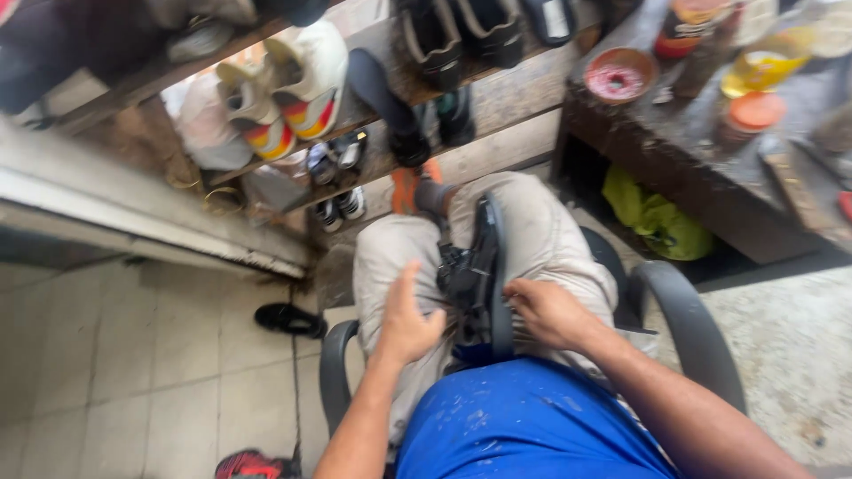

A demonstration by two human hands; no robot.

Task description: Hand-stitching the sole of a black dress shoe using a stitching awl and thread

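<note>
Two hands work at one black shoe [479,275], which lies lengthwise in the gap between the seated person's thighs, sole edge up, toe pointing away from the body. Judgement: the legs act as a clamp, so the shoe stays put without a full grip.

Largest items first. Tiled floor [133,355], well left of the left-hand fingers. Wooden shelf [497,98], far beyond the fingertips, loaded with shoes, probably stored there to keep the floor free. Dark, stained surface [674,168], up and to the right of the right-hand fingers, carrying jars and open tins within arm's reach. Grey chair arm [683,319], just right of the right wrist.

White sneakers with red and yellow trim [293,89] sit on the shelf, well beyond the left fingers. A round tin with pink contents [619,78] rests at the near corner of the surface. A lone black shoe [288,319] lies on the floor, left of the left hand.

Left hand [406,319]: fingers spread and flat on the left thigh, thumb side touching the shoe; released, bracing rather than grasping. Right hand [552,310]: fingers curled over the shoe's right edge, pressing it. Blur prevents telling whether they fully close around it.
</note>
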